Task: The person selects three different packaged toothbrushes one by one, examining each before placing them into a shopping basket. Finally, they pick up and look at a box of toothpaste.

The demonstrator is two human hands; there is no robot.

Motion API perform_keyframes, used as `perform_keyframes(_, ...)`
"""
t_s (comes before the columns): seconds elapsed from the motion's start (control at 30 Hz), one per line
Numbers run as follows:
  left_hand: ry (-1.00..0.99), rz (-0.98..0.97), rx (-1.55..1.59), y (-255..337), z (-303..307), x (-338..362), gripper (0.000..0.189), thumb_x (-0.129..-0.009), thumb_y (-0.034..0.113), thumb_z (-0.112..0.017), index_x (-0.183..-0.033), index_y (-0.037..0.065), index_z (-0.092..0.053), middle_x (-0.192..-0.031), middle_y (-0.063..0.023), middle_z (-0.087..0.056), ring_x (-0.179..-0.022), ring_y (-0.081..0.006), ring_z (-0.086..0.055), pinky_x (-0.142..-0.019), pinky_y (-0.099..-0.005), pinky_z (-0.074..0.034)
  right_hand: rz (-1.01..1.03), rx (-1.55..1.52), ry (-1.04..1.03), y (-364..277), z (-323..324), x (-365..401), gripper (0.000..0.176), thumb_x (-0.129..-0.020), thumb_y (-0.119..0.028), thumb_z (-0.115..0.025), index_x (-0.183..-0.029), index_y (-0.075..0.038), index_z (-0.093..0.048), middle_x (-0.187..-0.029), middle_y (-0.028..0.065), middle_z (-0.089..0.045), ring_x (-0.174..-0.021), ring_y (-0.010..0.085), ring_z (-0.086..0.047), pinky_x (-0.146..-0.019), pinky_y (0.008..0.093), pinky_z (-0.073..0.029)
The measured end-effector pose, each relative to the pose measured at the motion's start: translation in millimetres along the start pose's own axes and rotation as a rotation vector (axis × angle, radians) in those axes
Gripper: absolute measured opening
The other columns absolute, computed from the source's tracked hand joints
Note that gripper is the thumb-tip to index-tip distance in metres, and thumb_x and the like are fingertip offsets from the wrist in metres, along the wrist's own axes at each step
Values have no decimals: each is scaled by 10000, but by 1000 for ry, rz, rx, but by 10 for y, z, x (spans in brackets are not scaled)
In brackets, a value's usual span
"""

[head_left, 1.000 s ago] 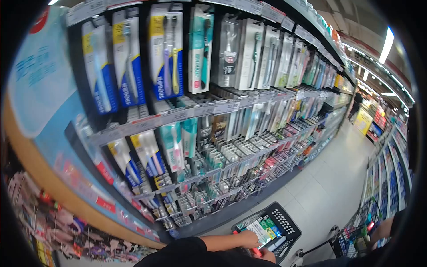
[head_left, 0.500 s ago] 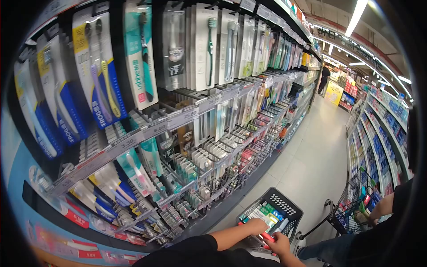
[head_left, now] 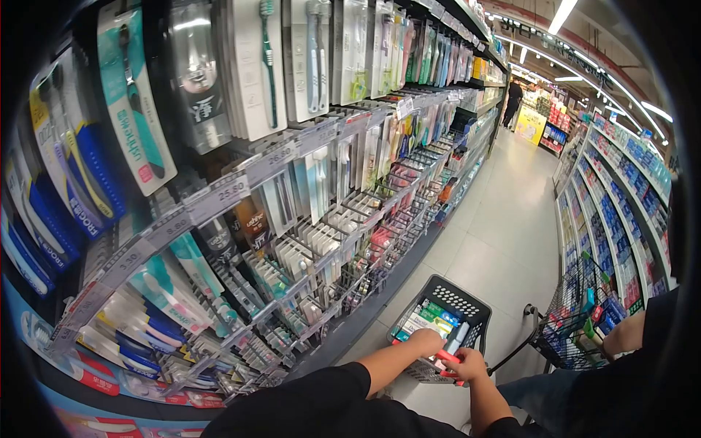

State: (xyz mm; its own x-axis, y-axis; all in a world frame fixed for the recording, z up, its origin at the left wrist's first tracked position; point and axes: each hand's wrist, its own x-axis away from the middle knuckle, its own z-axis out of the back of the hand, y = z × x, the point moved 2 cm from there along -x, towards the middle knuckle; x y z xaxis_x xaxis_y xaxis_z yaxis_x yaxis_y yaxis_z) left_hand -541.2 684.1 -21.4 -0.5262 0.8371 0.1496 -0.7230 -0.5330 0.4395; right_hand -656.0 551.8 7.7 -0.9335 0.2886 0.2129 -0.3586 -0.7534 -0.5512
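Both of my hands grip the red handle [head_left: 447, 357] of a black shopping basket [head_left: 461, 305] low in the view. My left hand [head_left: 426, 342] is closed on the handle's left end, and my right hand [head_left: 468, 364] holds it a little nearer to me. Inside the basket lie green, blue and white boxed products [head_left: 431, 317]. My black sleeves fill the bottom edge.
Shelves of packaged toothbrushes [head_left: 248, 66] with price tags run along the left. A tiled aisle [head_left: 504, 233] leads ahead. On the right, another person's arm [head_left: 624, 332] holds a wire trolley [head_left: 569, 328] beside further shelving. Someone stands far down the aisle [head_left: 514, 98].
The view has swung right and along the aisle. My right hand, out of sight a second ago, now grips the basket handle beside my left hand. The basket sits further forward.
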Motion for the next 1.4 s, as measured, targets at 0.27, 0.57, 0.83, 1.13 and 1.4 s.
perform_keyframes(0.27,36,13,15,-57,148,-774,484,-941,353,-329,-855,14,-664,-899,-194,-649,-855,-362,-621,-772,-470,-482,-13,60,-8,363,336,-772,591,-559,-539,-753,-807,-7,-691,-750,156,-663,-696,282,-643,-653,358,-500)
perform_keyframes(0.57,-77,160,76,-183,479,-1847,480,-921,375,-334,-890,35,-672,-930,-203,-643,-900,-352,-611,-822,-456,-454,-36,27,-153,773,777,-1914,603,-555,-543,-739,-840,-14,-690,-754,168,-660,-711,278,-647,-666,358,-503)
perform_keyframes(0.83,-149,124,-41,-515,665,-2826,440,-863,419,-396,-949,95,-681,-1001,-148,-645,-938,-324,-607,-840,-422,-455,-16,52,-194,789,1239,-2742,585,-578,-540,-732,-875,-39,-687,-766,144,-664,-726,262,-646,-675,345,-497)
perform_keyframes(1.13,-37,328,106,-745,878,-3593,381,-777,394,-487,-914,99,-686,-982,-143,-648,-938,-320,-607,-824,-416,-469,-15,-92,-202,937,1516,-3521,507,-606,-481,-739,-809,-22,-671,-657,131,-631,-588,212,-612,-597,337,-485)
perform_keyframes(1.4,0,310,137,-971,1149,-4361,335,-755,381,-503,-870,133,-698,-949,-130,-656,-911,-307,-618,-800,-418,-480,69,-67,-122,1197,1722,-4379,506,-608,-474,-749,-820,-20,-674,-640,137,-624,-589,245,-608,-580,338,-470)
